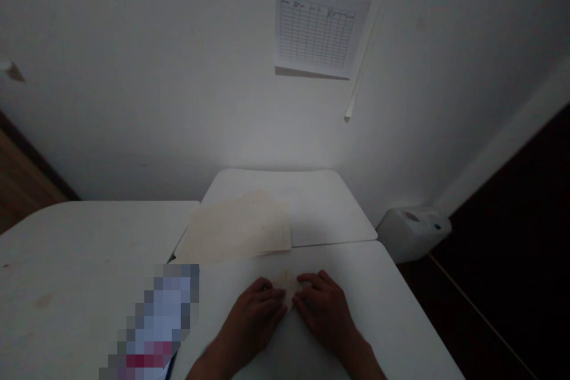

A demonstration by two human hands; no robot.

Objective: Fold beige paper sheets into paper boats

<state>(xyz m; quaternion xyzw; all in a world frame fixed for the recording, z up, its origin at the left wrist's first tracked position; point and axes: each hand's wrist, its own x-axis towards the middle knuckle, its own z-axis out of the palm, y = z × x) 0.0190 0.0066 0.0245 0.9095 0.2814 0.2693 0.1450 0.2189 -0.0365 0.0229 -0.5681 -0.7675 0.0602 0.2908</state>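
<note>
A pale wall [155,71] fills most of my view, rising beyond the near tabletop [378,320], which I take as my landmark. Left of that tabletop, a white table [80,249] stands alongside, and to its right I see a dark area [512,249] past the slanting edge, so that side drops away. The far tabletop [332,208] sits behind it, a thin seam marking where the two edges meet. A large tan sheet [236,225] lies across that seam at the far left corner of the near tabletop. By its left edge is a pixelated patch [160,314] (I can't tell what it covers). Beyond its far right corner sits a white box [409,231], and above, on the wall, hangs a printed sheet [318,29] ruled as a grid. Over the middle of the near tabletop I have the left hand [256,314] and the right hand [323,309], fingers bent and meeting a small tan piece [288,286] from either side; whether they pinch it or only press it, I can't tell. White surface gives the right hand room before the right edge; the left has room before the patch.
</note>
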